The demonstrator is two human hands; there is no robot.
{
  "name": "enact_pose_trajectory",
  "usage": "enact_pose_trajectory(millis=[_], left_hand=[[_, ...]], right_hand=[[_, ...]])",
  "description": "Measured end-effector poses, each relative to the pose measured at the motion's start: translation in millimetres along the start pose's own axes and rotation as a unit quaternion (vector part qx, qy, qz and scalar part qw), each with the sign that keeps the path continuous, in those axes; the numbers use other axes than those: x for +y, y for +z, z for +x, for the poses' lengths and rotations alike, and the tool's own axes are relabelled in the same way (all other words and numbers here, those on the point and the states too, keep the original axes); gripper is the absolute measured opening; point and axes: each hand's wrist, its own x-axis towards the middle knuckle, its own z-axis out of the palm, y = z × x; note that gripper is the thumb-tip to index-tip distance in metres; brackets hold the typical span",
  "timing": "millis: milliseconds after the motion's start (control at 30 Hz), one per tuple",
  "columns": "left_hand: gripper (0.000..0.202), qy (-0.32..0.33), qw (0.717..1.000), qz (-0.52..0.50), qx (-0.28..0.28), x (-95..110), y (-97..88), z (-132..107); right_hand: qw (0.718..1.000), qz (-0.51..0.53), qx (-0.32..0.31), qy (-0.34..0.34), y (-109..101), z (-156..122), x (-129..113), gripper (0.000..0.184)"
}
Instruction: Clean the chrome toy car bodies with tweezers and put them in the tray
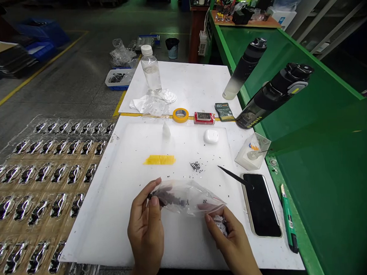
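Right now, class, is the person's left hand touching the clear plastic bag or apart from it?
Touching. The head view shows the left hand gripping one end of the clear plastic bag, its thumb pressed on the near side.

Bag (185,201) over our table (287,258), near side.
We have loose bits (195,166) behind it, tweezers (233,176) partly on phone (262,211), cutter (289,222) right of phone, tape roll (181,119) farther back, trays (36,157) left.

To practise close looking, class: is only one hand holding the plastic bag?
No, the left hand holds one end of the plastic bag and the right hand holds the other.
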Motion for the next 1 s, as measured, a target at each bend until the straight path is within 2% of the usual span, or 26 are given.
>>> enact_pose_trajectory(millis=[200, 333, 433, 500, 567, 700, 867, 1000], left_hand=[[0.03, 0.037, 0.999, 0.036, 0.008, -3, -1.6, -5], [0.038, 0.033, 0.999, 0.019, -0.013, -1, -3.1, 0], [0.062, -0.035, 0.995, -0.003, -0.096, -2, -4.8, 4], [0.067, -0.092, 0.981, 0.002, -0.169, -7, -6.0, 6], [0.059, -0.118, 0.97, 0.026, -0.211, -14, -6.5, 6], [0.048, -0.117, 0.962, 0.084, -0.232, -20, -4.0, 7], [0.026, -0.069, 0.958, 0.162, -0.228, -13, -1.5, 9], [0.02, -0.009, 0.953, 0.211, -0.217, -11, -4.3, 8]], right_hand=[[1.0, -0.004, -0.005, 0.012, -3, 0, 5, 0.038], [1.0, -0.005, -0.008, 0.014, -4, 2, 7, 0.035], [1.0, -0.008, -0.005, 0.015, -3, 5, 8, 0.035], [1.0, -0.009, -0.007, 0.016, -3, 6, 9, 0.035], [1.0, -0.009, -0.01, 0.018, -3, 7, 8, 0.035], [1.0, -0.005, -0.009, 0.021, -3, 7, 4, 0.037], [1.0, 0.007, -0.011, 0.025, -1, 5, 3, 0.039], [1.0, 0.013, -0.002, 0.024, 1, 5, 3, 0.039]])
